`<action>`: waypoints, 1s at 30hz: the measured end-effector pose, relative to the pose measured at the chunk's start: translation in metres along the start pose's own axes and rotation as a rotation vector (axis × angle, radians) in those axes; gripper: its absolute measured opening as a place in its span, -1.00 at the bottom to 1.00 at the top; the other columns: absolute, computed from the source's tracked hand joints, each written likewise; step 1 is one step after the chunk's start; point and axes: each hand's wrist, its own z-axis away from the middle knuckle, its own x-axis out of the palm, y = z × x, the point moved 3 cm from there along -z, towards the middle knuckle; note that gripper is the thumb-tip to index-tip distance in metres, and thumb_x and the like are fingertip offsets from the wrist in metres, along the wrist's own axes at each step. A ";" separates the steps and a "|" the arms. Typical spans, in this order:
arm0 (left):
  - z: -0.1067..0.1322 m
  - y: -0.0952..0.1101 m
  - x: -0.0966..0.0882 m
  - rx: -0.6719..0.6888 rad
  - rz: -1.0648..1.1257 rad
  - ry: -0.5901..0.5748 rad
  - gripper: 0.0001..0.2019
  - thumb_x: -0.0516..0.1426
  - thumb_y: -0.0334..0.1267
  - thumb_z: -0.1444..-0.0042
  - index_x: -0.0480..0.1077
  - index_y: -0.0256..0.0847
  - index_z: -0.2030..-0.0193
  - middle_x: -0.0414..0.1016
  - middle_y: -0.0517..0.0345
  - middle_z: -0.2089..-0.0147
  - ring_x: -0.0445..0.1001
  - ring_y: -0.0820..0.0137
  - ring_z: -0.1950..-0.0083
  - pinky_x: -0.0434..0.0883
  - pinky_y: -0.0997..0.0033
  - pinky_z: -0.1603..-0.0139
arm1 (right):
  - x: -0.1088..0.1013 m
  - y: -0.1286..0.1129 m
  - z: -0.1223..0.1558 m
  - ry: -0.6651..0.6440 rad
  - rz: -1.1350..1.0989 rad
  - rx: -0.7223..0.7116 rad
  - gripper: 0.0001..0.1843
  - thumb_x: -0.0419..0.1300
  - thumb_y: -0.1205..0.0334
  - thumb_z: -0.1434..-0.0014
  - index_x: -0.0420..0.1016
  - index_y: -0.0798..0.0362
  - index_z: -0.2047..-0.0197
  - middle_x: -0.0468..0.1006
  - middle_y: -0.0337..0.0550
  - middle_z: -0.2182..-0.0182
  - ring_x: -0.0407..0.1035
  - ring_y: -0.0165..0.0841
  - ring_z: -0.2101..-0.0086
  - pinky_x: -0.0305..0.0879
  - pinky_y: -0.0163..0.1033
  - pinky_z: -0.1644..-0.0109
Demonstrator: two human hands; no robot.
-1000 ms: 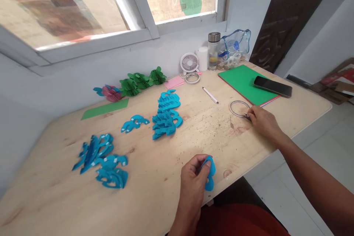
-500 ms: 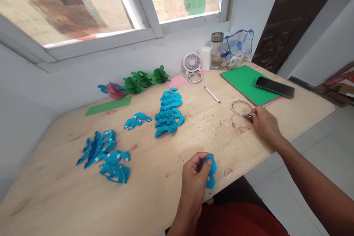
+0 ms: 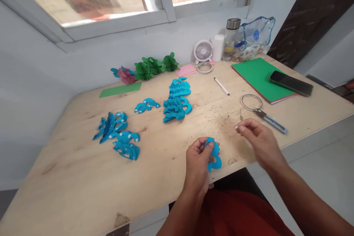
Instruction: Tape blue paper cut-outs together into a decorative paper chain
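Observation:
A blue paper cutout (image 3: pixel 216 160) with curved edges is pinched between the thumb and fingers of my left hand (image 3: pixel 197 158), above the table's front edge. My right hand (image 3: pixel 262 143) is raised to the right of it, thumb and forefinger pressed on a tiny white piece of tape (image 3: pixel 236 127). Just beyond that hand lie a tape roll (image 3: pixel 242 104) and a grey-blue utility knife (image 3: pixel 273 122), whose tip touches the roll. Folded blue cutouts (image 3: pixel 127 149) bearing small white squares lie at left. Plain blue cutouts (image 3: pixel 174 112) are bunched mid-table.
Green paper flowers (image 3: pixel 155 65) and a pink-and-blue one (image 3: pixel 126 75) stand along the wall. Near the back are a small fan (image 3: pixel 203 51), a glass bottle (image 3: pixel 230 42) and another tape roll (image 3: pixel 204 68). A pen (image 3: pixel 221 86), green paper (image 3: pixel 257 75) and phone (image 3: pixel 291 83) lie at right.
My right hand has left the knife beside the tape roll and moved back towards my left hand, now with the white piece. The view has shifted; my left hand still grips the cutout.

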 end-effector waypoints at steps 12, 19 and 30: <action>0.004 0.002 -0.004 0.042 0.197 0.059 -0.79 0.32 -0.29 0.20 0.56 -0.30 0.36 0.55 0.10 0.38 0.43 0.46 0.40 0.33 0.50 0.40 | 0.073 0.001 0.037 -0.067 -0.198 0.072 -0.84 0.22 0.12 -0.07 0.44 0.02 0.42 0.48 -0.10 0.16 0.40 -0.28 0.23 0.37 -0.21 0.24; 0.007 0.002 -0.002 0.075 0.282 0.091 -0.81 0.34 -0.32 0.23 0.54 -0.30 0.40 0.51 0.17 0.43 0.38 0.51 0.44 0.30 0.55 0.42 | 0.080 0.002 0.042 0.012 -0.048 -0.072 -0.92 0.18 0.22 -0.10 0.46 0.00 0.41 0.45 -0.08 0.12 0.35 -0.21 0.07 0.30 -0.06 0.02; 0.011 -0.002 -0.002 0.034 0.334 0.078 -0.78 0.34 -0.33 0.24 0.54 -0.30 0.37 0.56 0.11 0.35 0.47 0.47 0.36 0.37 0.51 0.28 | 0.081 -0.001 0.045 0.088 0.035 -0.159 -0.96 0.18 0.25 -0.07 0.45 -0.02 0.41 0.49 -0.11 0.15 0.37 -0.23 0.08 0.27 -0.09 -0.01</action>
